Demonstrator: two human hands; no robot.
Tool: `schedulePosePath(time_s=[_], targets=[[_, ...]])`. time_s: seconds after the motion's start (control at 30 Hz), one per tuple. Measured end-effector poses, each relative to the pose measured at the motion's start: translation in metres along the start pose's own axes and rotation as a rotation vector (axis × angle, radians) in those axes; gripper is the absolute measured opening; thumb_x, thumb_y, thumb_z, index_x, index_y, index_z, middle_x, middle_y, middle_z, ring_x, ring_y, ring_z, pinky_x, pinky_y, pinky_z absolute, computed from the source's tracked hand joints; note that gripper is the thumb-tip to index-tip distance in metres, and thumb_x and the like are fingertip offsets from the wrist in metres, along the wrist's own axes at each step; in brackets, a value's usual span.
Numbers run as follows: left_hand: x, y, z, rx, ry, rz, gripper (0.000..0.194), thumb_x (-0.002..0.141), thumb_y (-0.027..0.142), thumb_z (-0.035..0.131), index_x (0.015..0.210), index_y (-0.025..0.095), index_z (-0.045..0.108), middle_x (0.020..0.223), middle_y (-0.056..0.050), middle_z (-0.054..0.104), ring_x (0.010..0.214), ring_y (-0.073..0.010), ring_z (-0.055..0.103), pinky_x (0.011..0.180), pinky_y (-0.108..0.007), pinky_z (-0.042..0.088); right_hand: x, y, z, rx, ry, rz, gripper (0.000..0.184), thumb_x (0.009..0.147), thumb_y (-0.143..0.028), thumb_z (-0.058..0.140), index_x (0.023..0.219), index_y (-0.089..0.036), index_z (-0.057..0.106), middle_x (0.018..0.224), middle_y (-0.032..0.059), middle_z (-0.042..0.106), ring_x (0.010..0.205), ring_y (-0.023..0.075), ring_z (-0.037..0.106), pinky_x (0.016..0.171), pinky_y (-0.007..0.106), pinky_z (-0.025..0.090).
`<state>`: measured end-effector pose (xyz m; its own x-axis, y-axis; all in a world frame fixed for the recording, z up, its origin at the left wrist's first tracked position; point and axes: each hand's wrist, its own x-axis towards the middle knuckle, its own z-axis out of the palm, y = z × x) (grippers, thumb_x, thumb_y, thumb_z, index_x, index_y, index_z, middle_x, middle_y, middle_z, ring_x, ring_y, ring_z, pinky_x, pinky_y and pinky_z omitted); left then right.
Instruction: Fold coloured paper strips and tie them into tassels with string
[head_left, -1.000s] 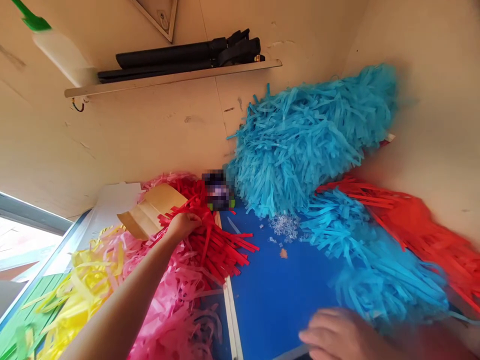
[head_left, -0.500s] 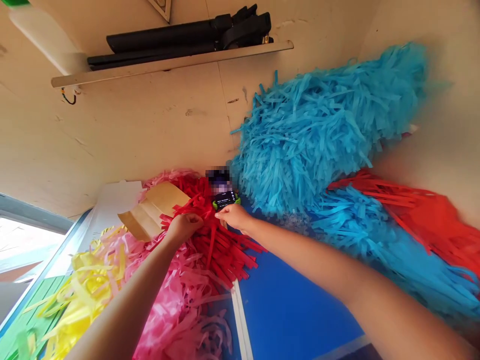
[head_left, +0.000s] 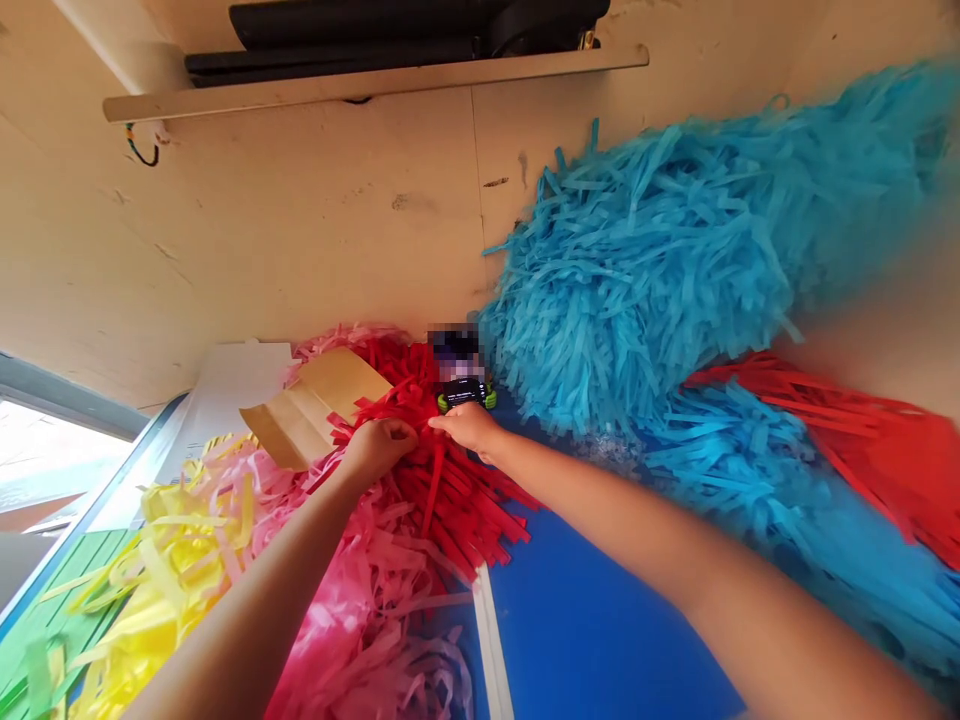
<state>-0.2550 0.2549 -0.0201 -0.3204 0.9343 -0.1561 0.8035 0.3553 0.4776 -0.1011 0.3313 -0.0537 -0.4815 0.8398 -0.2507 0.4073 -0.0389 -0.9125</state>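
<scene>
My left hand (head_left: 379,447) is closed on a bundle of red paper fringe (head_left: 442,490) that lies on the blue table (head_left: 592,620) near the wall. My right hand (head_left: 469,428) reaches in from the right and pinches the same red fringe, fingertips close to the left hand. Just behind both hands a small black device with green edges (head_left: 466,396) rests against the wall, partly blurred. A brown paper envelope (head_left: 319,405) lies left of the red fringe.
A big blue fringed pile (head_left: 675,270) leans on the wall at right, with more blue fringe (head_left: 772,500) and red fringe (head_left: 862,440) beneath. Pink fringe (head_left: 360,610) and yellow fringe (head_left: 165,560) lie at left. A shelf (head_left: 360,85) carries black objects overhead.
My right hand came up from the table's near edge and reached the red fringe beside my left hand. The view shifted slightly left and down.
</scene>
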Motion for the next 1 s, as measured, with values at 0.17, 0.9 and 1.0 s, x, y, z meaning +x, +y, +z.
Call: schedulePosePath(time_s=[0.17, 0.9, 1.0], targets=[[-0.001, 0.0021, -0.0004, -0.006, 0.003, -0.007, 0.012, 0.07, 0.027, 0.061, 0.066, 0.022, 0.072, 0.06, 0.003, 0.067, 0.06, -0.0169, 0.061, 0.058, -0.026, 0.041, 0.0012, 0.0004, 0.0057, 0.044, -0.014, -0.009, 0.018, 0.072, -0.024, 0.071, 0.057, -0.015, 0.064, 0.044, -0.0088, 0.041, 0.048, 0.0082, 0.037, 0.051, 0.024, 0.024], [-0.0008, 0.0069, 0.001, -0.073, 0.044, -0.028, 0.016, 0.072, 0.031, 0.066, 0.078, 0.024, 0.079, 0.07, 0.002, 0.075, 0.071, -0.0215, 0.068, 0.065, -0.029, 0.047, -0.0031, 0.0029, -0.001, 0.111, -0.018, 0.029, 0.024, 0.068, -0.037, 0.079, 0.065, -0.015, 0.069, 0.05, -0.0071, 0.052, 0.054, 0.009, 0.043, 0.057, 0.022, 0.032], [-0.0008, 0.0063, -0.0015, -0.085, 0.055, -0.043, 0.015, 0.071, 0.03, 0.067, 0.077, 0.025, 0.08, 0.072, 0.003, 0.076, 0.074, -0.0222, 0.069, 0.067, -0.029, 0.048, -0.0008, 0.0053, -0.0013, 0.103, -0.019, 0.04, 0.02, 0.071, -0.03, 0.077, 0.064, -0.015, 0.066, 0.049, -0.0084, 0.048, 0.051, 0.0087, 0.041, 0.056, 0.022, 0.031]])
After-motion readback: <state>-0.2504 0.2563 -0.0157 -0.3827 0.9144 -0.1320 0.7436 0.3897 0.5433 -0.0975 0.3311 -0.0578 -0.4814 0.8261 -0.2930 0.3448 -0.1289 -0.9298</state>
